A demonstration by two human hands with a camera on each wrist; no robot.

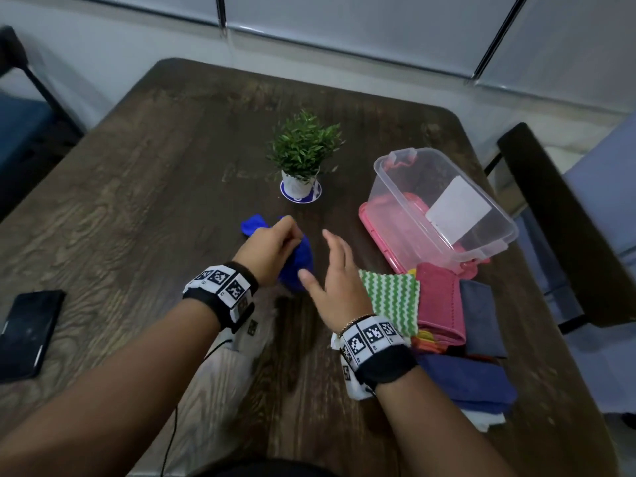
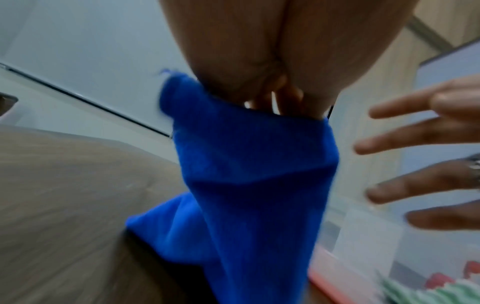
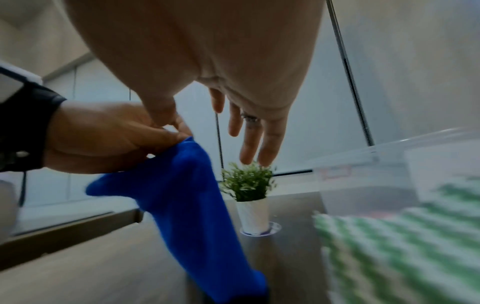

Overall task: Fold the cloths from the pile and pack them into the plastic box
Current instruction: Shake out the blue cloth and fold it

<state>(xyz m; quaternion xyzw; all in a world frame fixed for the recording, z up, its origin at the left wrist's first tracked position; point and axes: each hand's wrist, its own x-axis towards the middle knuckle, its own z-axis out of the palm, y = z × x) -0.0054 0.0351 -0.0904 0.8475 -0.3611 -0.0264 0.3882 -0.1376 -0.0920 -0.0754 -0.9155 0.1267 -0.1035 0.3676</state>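
Observation:
My left hand (image 1: pixel 275 246) pinches the top edge of a bright blue cloth (image 1: pixel 303 263) and holds it up over the middle of the table; the cloth (image 2: pixel 249 185) hangs down with its lower end touching the wood. My right hand (image 1: pixel 335 287) hovers just to its right with fingers (image 2: pixel 405 144) spread and straight, holding nothing. The blue cloth (image 3: pixel 187 205) droops below the left hand (image 3: pixel 111 139). The clear plastic box (image 1: pixel 444 204) stands at the right on its pink lid (image 1: pixel 378 228). A pile of cloths (image 1: pixel 444 304) lies in front of the box, a green zigzag cloth (image 1: pixel 392 297) on top.
A small potted plant (image 1: pixel 303 156) stands on a round coaster behind the hands. A black phone (image 1: pixel 27 332) lies near the table's left edge. A white bag (image 1: pixel 234 359) lies under my left forearm. A dark chair (image 1: pixel 557 218) stands past the right edge.

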